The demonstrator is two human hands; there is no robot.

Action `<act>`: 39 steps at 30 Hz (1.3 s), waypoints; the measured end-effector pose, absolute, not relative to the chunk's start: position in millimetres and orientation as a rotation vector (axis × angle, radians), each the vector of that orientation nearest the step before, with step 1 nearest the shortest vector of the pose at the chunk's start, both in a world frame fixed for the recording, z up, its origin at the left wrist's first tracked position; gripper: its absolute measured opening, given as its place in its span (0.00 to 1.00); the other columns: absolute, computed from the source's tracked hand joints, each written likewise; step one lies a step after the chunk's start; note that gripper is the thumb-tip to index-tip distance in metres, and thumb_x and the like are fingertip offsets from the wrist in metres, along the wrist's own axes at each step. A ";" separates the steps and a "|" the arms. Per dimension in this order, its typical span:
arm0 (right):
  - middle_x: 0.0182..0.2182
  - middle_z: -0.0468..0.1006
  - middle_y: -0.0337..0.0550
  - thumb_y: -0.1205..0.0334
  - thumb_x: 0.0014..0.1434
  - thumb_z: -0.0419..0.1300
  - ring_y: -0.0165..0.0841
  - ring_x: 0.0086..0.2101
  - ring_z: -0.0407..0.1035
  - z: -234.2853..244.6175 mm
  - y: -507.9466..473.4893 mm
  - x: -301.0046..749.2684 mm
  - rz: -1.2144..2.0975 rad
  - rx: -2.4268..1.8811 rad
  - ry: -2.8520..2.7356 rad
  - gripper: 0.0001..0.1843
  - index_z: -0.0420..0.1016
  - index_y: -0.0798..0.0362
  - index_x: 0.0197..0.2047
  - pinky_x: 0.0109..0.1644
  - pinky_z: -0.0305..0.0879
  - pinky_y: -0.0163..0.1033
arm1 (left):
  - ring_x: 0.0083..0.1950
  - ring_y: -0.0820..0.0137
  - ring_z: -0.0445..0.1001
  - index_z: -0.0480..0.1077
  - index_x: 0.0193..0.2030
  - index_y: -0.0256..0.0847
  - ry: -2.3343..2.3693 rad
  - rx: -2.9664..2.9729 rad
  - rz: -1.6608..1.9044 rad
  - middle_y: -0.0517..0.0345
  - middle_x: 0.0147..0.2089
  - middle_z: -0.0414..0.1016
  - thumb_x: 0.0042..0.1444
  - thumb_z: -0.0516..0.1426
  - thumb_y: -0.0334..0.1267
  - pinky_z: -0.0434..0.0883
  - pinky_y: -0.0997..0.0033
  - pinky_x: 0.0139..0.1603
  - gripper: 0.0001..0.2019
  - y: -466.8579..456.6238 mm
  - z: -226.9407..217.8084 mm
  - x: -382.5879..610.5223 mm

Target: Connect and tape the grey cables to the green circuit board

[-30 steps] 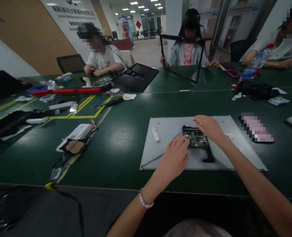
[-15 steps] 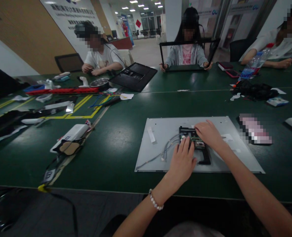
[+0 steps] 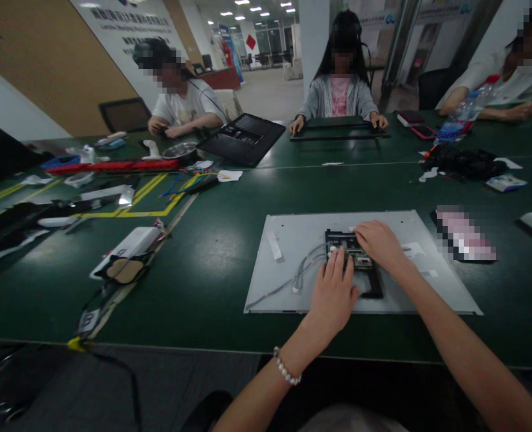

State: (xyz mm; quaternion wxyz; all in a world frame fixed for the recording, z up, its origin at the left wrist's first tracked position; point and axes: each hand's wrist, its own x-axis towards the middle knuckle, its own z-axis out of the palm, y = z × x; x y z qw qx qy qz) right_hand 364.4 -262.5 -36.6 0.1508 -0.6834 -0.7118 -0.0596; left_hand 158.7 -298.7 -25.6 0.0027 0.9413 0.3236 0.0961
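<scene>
A black plastic bracket with a circuit board [image 3: 363,261] lies on a pale grey flat metal panel [image 3: 274,294] in front of me. My left hand [image 3: 335,294] comes from below, its fingers stretched out and their tips resting on the board's left part by a white connector. My right hand [image 3: 382,247] bends over the bracket's upper right edge, fingers closed against it; the fingertips are partly hidden. Grey cables [image 3: 302,270] run from the board's left side across the panel. A small white strip [image 3: 274,246] sits on the panel's upper left.
A phone [image 3: 466,237] lies right of the panel. Leftward are a white device with a tan pad [image 3: 128,255] and black parts [image 3: 18,225]. Across the green table [image 3: 221,258], a black panel [image 3: 243,139] lies near co-workers, one holding a black frame [image 3: 337,138]. A bottle [image 3: 459,120] stands far right.
Across the table, the co-worker's black frame has been lowered from upright to flat on the table. My hands stay nearly where they were on the bracket and board.
</scene>
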 end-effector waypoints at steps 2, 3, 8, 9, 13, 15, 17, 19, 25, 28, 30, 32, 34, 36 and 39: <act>0.43 0.82 0.52 0.68 0.64 0.51 0.42 0.46 0.73 -38.1 -263.7 364.2 -0.155 -1.955 -2.034 0.14 0.80 0.55 0.41 0.57 0.58 0.47 | 0.74 0.55 0.48 0.56 0.69 0.34 1.008 2.945 0.299 0.41 0.75 0.46 0.66 0.50 0.43 0.59 0.54 0.68 0.27 -298.6 -26.4 158.9; 0.43 0.82 0.51 0.68 0.64 0.52 0.42 0.46 0.73 -39.3 -264.3 364.3 -0.149 -1.955 -2.020 0.14 0.80 0.54 0.41 0.58 0.57 0.49 | 0.74 0.54 0.47 0.56 0.69 0.34 1.007 2.939 0.298 0.41 0.75 0.45 0.66 0.50 0.42 0.59 0.53 0.68 0.27 -298.7 -26.9 159.0; 0.45 0.81 0.49 0.65 0.64 0.52 0.43 0.46 0.73 -47.6 -265.6 366.9 -0.108 -1.945 -1.928 0.13 0.78 0.53 0.45 0.60 0.54 0.56 | 0.75 0.55 0.44 0.50 0.71 0.34 0.968 2.888 0.293 0.42 0.75 0.43 0.65 0.52 0.42 0.56 0.52 0.70 0.31 -298.8 -19.8 154.1; 0.45 0.81 0.49 0.65 0.64 0.53 0.42 0.46 0.73 -49.3 -265.4 367.7 -0.097 -1.936 -1.917 0.13 0.78 0.53 0.45 0.59 0.56 0.55 | 0.75 0.56 0.44 0.48 0.72 0.35 0.951 2.873 0.294 0.42 0.75 0.43 0.65 0.52 0.42 0.56 0.51 0.70 0.32 -297.2 -15.3 150.6; 0.45 0.81 0.49 0.65 0.63 0.53 0.42 0.45 0.73 -52.6 -264.9 370.3 -0.067 -1.890 -1.887 0.13 0.78 0.54 0.45 0.55 0.62 0.50 | 0.75 0.56 0.45 0.47 0.72 0.38 0.973 2.803 0.326 0.42 0.75 0.44 0.65 0.51 0.41 0.55 0.51 0.70 0.31 -273.0 6.9 125.4; 0.45 0.81 0.49 0.65 0.63 0.53 0.42 0.45 0.73 -51.7 -265.3 370.8 -0.066 -1.869 -1.866 0.13 0.79 0.54 0.45 0.54 0.63 0.49 | 0.74 0.55 0.47 0.51 0.70 0.39 1.060 2.773 0.376 0.41 0.74 0.47 0.65 0.51 0.40 0.55 0.48 0.70 0.28 -248.2 14.4 108.0; 0.45 0.81 0.51 0.65 0.62 0.53 0.43 0.46 0.73 -49.4 -266.2 370.9 -0.073 -1.850 -1.840 0.14 0.79 0.55 0.45 0.55 0.63 0.50 | 0.72 0.53 0.52 0.55 0.68 0.35 1.153 2.736 0.438 0.37 0.71 0.52 0.65 0.51 0.37 0.56 0.49 0.69 0.26 -217.2 16.5 90.5; 0.45 0.81 0.52 0.64 0.62 0.53 0.44 0.46 0.73 -46.8 -267.5 370.8 -0.083 -1.831 -1.814 0.14 0.79 0.56 0.46 0.54 0.64 0.49 | 0.69 0.53 0.57 0.57 0.66 0.33 1.279 2.665 0.506 0.36 0.67 0.58 0.64 0.52 0.35 0.58 0.50 0.68 0.25 -184.9 13.7 75.5; 0.43 0.81 0.50 0.64 0.62 0.52 0.44 0.45 0.73 -42.1 -272.0 369.6 -0.120 -1.792 -1.753 0.15 0.79 0.55 0.43 0.53 0.65 0.49 | 0.49 0.63 0.73 0.61 0.64 0.33 1.405 2.384 0.410 0.42 0.57 0.65 0.60 0.55 0.36 0.69 0.61 0.57 0.25 -122.9 -2.1 51.7; 0.41 0.82 0.51 0.65 0.62 0.52 0.44 0.43 0.73 -40.4 -273.8 368.8 -0.143 -1.789 -1.729 0.14 0.80 0.55 0.41 0.52 0.66 0.50 | 0.41 0.67 0.73 0.68 0.57 0.35 1.393 2.367 0.363 0.46 0.52 0.67 0.57 0.56 0.34 0.70 0.64 0.53 0.20 -115.7 -9.9 48.2; 0.41 0.82 0.51 0.65 0.62 0.52 0.44 0.43 0.74 -39.3 -274.8 367.9 -0.153 -1.783 -1.720 0.14 0.80 0.56 0.41 0.52 0.66 0.50 | 0.37 0.69 0.72 0.71 0.53 0.36 1.368 2.386 0.368 0.48 0.49 0.68 0.56 0.57 0.33 0.70 0.65 0.50 0.18 -114.9 -14.9 48.0; 0.41 0.82 0.51 0.65 0.62 0.52 0.44 0.42 0.74 -38.1 -275.5 366.5 -0.161 -1.775 -1.714 0.14 0.80 0.55 0.40 0.52 0.66 0.50 | 0.36 0.69 0.72 0.72 0.51 0.37 1.323 2.415 0.390 0.50 0.46 0.70 0.55 0.56 0.32 0.70 0.66 0.47 0.16 -115.3 -18.3 49.1; 0.41 0.82 0.51 0.65 0.62 0.52 0.43 0.42 0.74 -37.0 -276.1 364.4 -0.169 -1.763 -1.711 0.14 0.80 0.55 0.40 0.52 0.67 0.49 | 0.37 0.68 0.73 0.74 0.46 0.38 1.290 2.430 0.406 0.52 0.42 0.73 0.54 0.55 0.31 0.69 0.67 0.45 0.13 -116.6 -18.1 50.4; 0.40 0.82 0.52 0.65 0.62 0.52 0.43 0.42 0.74 -36.0 -276.6 361.8 -0.179 -1.745 -1.709 0.14 0.80 0.55 0.40 0.52 0.67 0.49 | 0.38 0.66 0.74 0.75 0.41 0.38 1.284 2.417 0.433 0.53 0.38 0.76 0.54 0.54 0.30 0.69 0.68 0.43 0.11 -119.4 -13.0 50.9; 0.40 0.82 0.52 0.64 0.62 0.52 0.43 0.42 0.74 -33.4 -277.5 357.3 -0.172 -1.709 -1.693 0.14 0.80 0.55 0.40 0.52 0.67 0.50 | 0.37 0.67 0.74 0.75 0.36 0.39 1.293 2.310 0.551 0.54 0.35 0.77 0.55 0.53 0.32 0.69 0.69 0.41 0.09 -127.5 1.7 50.1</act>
